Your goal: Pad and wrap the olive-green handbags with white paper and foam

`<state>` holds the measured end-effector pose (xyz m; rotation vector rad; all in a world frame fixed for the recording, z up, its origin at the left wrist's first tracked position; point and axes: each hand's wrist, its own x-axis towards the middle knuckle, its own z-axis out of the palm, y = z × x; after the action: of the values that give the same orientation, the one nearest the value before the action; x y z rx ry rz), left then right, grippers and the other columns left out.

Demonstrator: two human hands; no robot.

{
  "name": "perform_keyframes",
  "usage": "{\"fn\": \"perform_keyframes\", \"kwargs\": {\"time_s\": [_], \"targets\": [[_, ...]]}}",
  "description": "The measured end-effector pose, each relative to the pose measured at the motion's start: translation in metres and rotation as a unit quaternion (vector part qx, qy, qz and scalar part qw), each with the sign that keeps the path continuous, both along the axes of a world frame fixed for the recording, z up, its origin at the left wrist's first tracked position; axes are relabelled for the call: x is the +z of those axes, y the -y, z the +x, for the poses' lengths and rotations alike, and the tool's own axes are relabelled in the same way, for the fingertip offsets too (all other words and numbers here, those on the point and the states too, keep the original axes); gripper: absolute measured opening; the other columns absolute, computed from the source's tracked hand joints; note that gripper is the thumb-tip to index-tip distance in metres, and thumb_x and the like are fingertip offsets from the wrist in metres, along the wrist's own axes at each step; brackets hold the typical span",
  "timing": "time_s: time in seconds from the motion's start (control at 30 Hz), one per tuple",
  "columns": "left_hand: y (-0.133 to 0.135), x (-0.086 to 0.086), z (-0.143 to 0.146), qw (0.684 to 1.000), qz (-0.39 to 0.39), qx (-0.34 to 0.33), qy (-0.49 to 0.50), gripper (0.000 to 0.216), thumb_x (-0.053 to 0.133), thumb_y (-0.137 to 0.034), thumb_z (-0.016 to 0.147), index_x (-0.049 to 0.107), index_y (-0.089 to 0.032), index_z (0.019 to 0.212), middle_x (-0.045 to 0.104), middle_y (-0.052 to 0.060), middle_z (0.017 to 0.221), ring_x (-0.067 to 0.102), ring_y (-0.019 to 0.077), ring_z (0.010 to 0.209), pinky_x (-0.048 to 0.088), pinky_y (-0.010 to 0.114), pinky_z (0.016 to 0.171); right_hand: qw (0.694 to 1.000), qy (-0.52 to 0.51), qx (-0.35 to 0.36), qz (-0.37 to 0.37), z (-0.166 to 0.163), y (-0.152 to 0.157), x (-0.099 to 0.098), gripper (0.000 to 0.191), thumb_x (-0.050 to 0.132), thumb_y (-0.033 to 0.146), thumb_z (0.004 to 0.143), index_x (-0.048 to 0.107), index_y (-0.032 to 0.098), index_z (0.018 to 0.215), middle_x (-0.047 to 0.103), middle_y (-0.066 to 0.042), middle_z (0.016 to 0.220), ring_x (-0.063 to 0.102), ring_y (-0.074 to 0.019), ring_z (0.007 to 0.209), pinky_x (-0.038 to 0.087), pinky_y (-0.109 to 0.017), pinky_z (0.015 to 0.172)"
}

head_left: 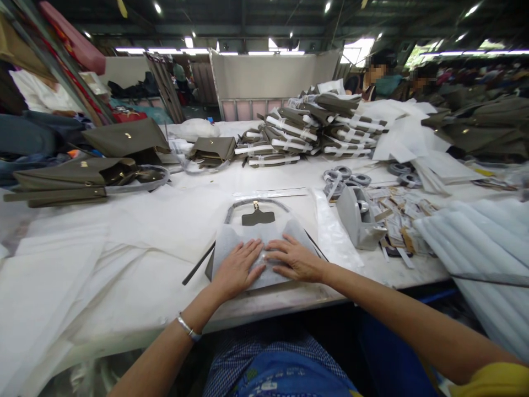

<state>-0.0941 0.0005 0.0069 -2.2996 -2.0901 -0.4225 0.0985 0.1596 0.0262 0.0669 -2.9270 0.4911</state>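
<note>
My left hand (238, 267) and my right hand (292, 258) lie flat side by side, fingers stretched out, pressing on a sheet of white tissue paper (231, 240) that covers a handbag (258, 218). The bag lies on the white table (289, 300) right in front of me. Its grey handle and a dark tab with a small metal clasp stick out above the paper. A thin dark strap (198, 264) runs out from the bag's left side. A bracelet sits on my left wrist.
Olive handbags (82, 179) lie at the left. Wrapped bags are stacked (306, 135) at the back. Tape rolls (345, 176), a grey dispenser (357, 218) and paper tags sit to the right, with white rolls (479, 237) beyond. Loose tissue sheets (61, 275) cover the left. Two people sit far right.
</note>
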Motion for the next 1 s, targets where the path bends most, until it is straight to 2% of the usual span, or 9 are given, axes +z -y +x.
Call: {"fn": "perform_keyframes", "kwargs": {"time_s": [0.2,0.37,0.43,0.57,0.7,0.87,1.0], "targets": [[-0.001,0.000,0.000,1.000,-0.015,-0.002,-0.002,0.058,0.032,-0.051,0.102,0.034,-0.018,0.149,0.034,0.010,0.156,0.032,0.0217,0.145,0.028,0.045,0.119,1.000,-0.006,-0.002,-0.023,0.000,-0.001,-0.001,0.037,0.048,0.032,0.101,0.054,0.022,0.136,0.052,-0.013,0.142,0.043,-0.0223,0.135,0.014,-0.053,0.119],[-0.004,0.009,-0.005,0.999,-0.043,-0.024,-0.016,0.063,0.031,-0.057,0.100,0.038,-0.016,0.148,0.037,0.012,0.154,0.035,0.0236,0.143,0.030,0.044,0.118,1.000,0.013,0.009,-0.015,0.001,-0.002,0.001,0.037,0.049,0.032,0.100,0.054,0.021,0.136,0.056,-0.011,0.139,0.043,-0.0220,0.136,0.016,-0.053,0.119],[-0.005,0.011,-0.010,0.997,-0.051,-0.041,-0.027,0.067,0.032,-0.060,0.098,0.037,-0.017,0.148,0.037,0.012,0.154,0.036,0.0240,0.143,0.030,0.043,0.117,1.000,0.030,-0.002,-0.001,0.000,-0.001,0.003,0.040,0.049,0.034,0.101,0.051,0.022,0.139,0.052,-0.010,0.144,0.040,-0.0226,0.138,0.016,-0.052,0.120],[-0.007,0.008,-0.019,0.997,-0.033,-0.056,-0.037,0.069,0.036,-0.059,0.098,0.032,-0.016,0.151,0.032,0.012,0.157,0.031,0.0248,0.145,0.027,0.043,0.119,0.994,0.065,-0.078,0.038,-0.004,0.004,0.005,0.055,0.049,0.039,0.099,0.037,0.021,0.150,0.033,-0.012,0.156,0.028,-0.0290,0.145,0.021,-0.053,0.119],[-0.009,0.004,-0.023,0.998,-0.018,-0.052,-0.027,0.066,0.040,-0.051,0.099,0.026,-0.017,0.153,0.029,0.011,0.158,0.024,0.0266,0.147,0.025,0.047,0.121,0.988,0.087,-0.119,0.047,-0.012,0.006,0.006,0.057,0.047,0.042,0.099,0.037,0.021,0.151,0.031,-0.012,0.157,0.027,-0.0306,0.145,0.023,-0.052,0.119],[-0.010,0.005,-0.025,0.998,-0.030,-0.047,0.003,0.064,0.044,-0.047,0.097,0.029,-0.018,0.152,0.028,0.010,0.159,0.024,0.0281,0.147,0.027,0.050,0.120,0.992,0.067,-0.097,0.035,-0.009,-0.001,0.003,0.055,0.046,0.040,0.099,0.038,0.023,0.151,0.031,-0.008,0.158,0.024,-0.0302,0.146,0.022,-0.053,0.119],[-0.005,0.006,-0.030,0.996,0.007,-0.071,0.060,0.054,0.053,-0.040,0.095,0.043,-0.021,0.145,0.043,0.010,0.151,0.035,0.0264,0.143,0.028,0.050,0.120,0.997,0.024,-0.067,-0.001,0.001,-0.008,-0.003,0.045,0.048,0.034,0.099,0.048,0.028,0.144,0.042,-0.003,0.152,0.031,-0.0249,0.143,0.024,-0.049,0.119]]}}
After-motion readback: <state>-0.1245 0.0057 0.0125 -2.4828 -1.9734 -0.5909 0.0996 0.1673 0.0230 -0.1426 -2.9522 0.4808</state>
